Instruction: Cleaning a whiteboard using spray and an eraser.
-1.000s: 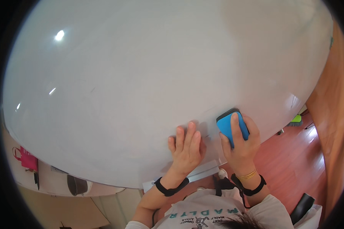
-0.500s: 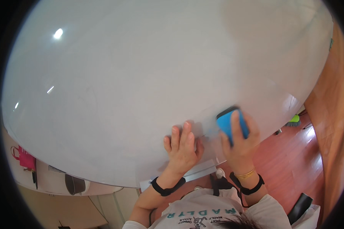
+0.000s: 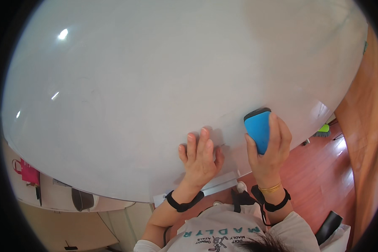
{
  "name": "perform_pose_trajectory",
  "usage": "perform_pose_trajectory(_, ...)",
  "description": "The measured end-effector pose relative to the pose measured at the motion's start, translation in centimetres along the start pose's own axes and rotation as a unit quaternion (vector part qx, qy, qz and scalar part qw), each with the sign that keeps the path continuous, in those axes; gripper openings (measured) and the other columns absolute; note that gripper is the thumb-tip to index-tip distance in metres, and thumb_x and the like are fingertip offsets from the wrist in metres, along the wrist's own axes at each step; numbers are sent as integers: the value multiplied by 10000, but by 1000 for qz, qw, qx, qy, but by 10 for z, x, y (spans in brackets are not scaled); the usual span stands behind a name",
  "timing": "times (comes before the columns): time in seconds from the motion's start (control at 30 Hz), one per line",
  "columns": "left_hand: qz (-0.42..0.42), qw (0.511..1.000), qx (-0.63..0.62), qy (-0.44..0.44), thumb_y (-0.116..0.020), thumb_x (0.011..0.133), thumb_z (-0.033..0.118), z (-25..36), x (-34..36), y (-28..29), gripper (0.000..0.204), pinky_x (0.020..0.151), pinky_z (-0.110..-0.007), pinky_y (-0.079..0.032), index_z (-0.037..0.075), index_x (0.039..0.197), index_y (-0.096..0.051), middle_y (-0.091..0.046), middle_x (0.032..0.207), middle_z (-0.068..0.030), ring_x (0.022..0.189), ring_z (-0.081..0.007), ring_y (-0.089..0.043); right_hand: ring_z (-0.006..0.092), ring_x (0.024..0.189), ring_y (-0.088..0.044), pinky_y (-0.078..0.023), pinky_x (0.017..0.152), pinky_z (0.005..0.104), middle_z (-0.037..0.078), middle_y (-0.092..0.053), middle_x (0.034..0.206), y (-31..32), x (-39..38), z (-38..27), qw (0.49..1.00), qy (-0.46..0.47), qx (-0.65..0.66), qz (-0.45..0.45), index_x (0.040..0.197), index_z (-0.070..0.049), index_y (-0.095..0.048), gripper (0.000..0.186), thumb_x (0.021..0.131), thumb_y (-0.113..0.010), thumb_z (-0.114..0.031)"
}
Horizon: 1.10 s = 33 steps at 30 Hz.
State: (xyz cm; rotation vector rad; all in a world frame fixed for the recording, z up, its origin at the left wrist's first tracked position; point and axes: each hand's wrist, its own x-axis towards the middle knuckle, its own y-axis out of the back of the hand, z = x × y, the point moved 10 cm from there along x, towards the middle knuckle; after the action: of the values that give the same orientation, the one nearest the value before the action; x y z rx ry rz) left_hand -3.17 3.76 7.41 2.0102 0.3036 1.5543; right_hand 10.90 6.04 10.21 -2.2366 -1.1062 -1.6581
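Toward the near edge of the whiteboard [image 3: 134, 105], we find the blue eraser [image 3: 257, 130] pinched in the right hand [image 3: 274, 153], the left hand [image 3: 200, 161] spread; wiping appears current, the next stroke needing flat contact.

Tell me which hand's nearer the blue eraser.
Right. The right hand grips the blue eraser; the left hand is apart from it, to its left and lower in the picture.

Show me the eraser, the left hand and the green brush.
Eraser [image 3: 257, 129], head view: on its blue body.
Left hand [image 3: 200, 167], head view: on its back.
Green brush [image 3: 322, 133], head view: on its bristles.
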Motion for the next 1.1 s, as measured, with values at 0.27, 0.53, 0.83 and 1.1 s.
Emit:
perform_pose_trajectory(0.27, 19, 1000, 11, -1, -567, 720, 149, -3, -1, 2, 703, 1011, -469, 0, -11, 1280, -174, -342, 1268, -249, 1256, -396, -165, 225, 758, -524, -421, 611, 318, 103, -499, 1099, -18, -18, -39, 993, 85, 21, -85, 1074, -55, -528, 496, 633, -698, -205)
perform_pose_trajectory(0.53, 15, 1000, 2, 2, -567, 711, 136, -2, -2, 0, 714, 1011, -460, 3, -3, 1288, -170, -356, 1261, -243, 1255, -394, -171, 217, 736, -528, -421, 601, 315, 111, -509, 1090, -9, -12, -24, 997, 70, -2, -42, 1048, -58, -549, 456, 649, -692, -228)
perform_pose_trajectory(0.83, 18, 1000, -12, -6, -575, 709, 136, -1, -1, 1, 707, 1010, -460, 0, -5, 1284, -187, -367, 1254, -243, 1254, -380, -188, 209, 722, -525, -416, 582, 294, 103, -511, 1081, -1, -6, -15, 999, 30, -27, 6, 1048, -60, -555, 461, 633, -702, -197)
perform_pose_trajectory(1.1, 22, 1000, -4, -2, -568, 713, 134, -2, -1, 2, 706, 1010, -460, -4, -9, 1284, -178, -378, 1245, -242, 1252, -382, -191, 213, 705, -518, -415, 575, 300, 95, -511, 1080, -7, -12, -29, 998, 53, -1, -24, 1045, -69, -559, 464, 622, -711, -183)
